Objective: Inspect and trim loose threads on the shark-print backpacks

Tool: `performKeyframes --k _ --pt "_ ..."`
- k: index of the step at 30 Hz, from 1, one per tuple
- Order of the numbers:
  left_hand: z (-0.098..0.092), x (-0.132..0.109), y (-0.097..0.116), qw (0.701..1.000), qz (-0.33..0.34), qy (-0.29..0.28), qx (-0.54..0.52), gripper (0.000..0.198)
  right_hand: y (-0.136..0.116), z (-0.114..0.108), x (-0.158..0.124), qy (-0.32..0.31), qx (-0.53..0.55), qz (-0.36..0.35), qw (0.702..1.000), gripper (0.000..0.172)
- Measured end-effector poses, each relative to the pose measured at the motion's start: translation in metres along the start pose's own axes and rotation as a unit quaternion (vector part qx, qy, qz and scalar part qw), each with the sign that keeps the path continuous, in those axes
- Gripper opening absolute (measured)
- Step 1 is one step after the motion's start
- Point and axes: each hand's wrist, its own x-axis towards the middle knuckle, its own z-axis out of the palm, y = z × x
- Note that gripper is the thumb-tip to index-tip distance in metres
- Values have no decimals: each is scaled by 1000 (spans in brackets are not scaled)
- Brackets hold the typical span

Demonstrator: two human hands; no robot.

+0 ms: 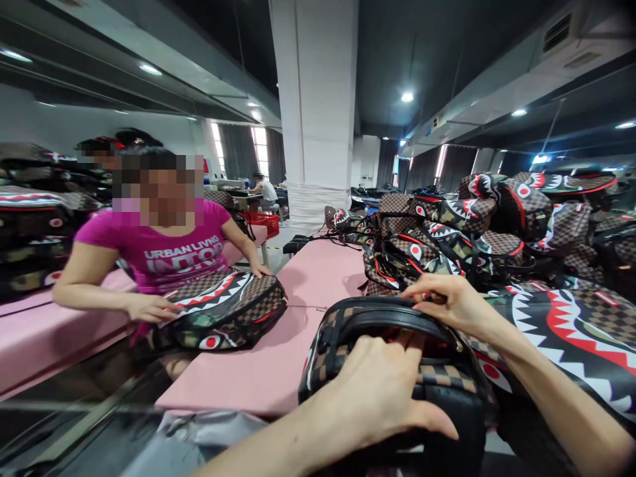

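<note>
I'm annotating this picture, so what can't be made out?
In the head view:
Inside of the backpack: mostly hidden by the left hand and rim.
Hands of the distant person: too small.
Far end of the large shark-print bag: cut off by the right edge.

Bright ceiling lamps (407, 97), dim background, blurry lower left.

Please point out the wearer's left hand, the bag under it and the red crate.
Left hand (373, 372): head view, back of the hand.
Bag (447, 377): head view, checkered strip below the opening.
Red crate (266, 225): head view, its side wall.
</note>
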Motion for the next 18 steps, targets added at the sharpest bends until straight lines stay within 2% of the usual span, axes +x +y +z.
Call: performKeyframes --k 3,5,7,9,11,13,14,16,17,18 --pt "0 -8 1 1000 14 -12 -7 77 -2 1 24 -127 -41 -83 988 30" --pt "1 -13 -2 999 41 -13 -8 77 -6 7 33 -162 -51 -85 982 29" --pt "4 -19 -6 997 72 -2 1 76 -9 15 37 -140 -70 -60 986 23" --pt "7 -27 -10 993 108 34 26 69 -8 23 38 -101 -108 -18 989 25" --pt "8 -38 -16 982 158 100 41 48 -4 28 39 -72 -144 30 987 33" --pt "4 -47 -28 960 197 197 0 28 2 30 41 -58 -148 70 985 38" --pt "0 -49 -37 951 173 253 -42 25 4 30 42 -58 -139 87 985 39" --pt "-10 -44 -60 932 26 332 -139 22 7 29 45 -71 -107 117 985 40" --pt "-16 -37 -72 922 -82 333 -180 20 7 28 46 -78 -90 129 984 40" --pt "-21 -26 -84 919 -154 290 -217 19 8 27 48 -83 -75 142 984 41"
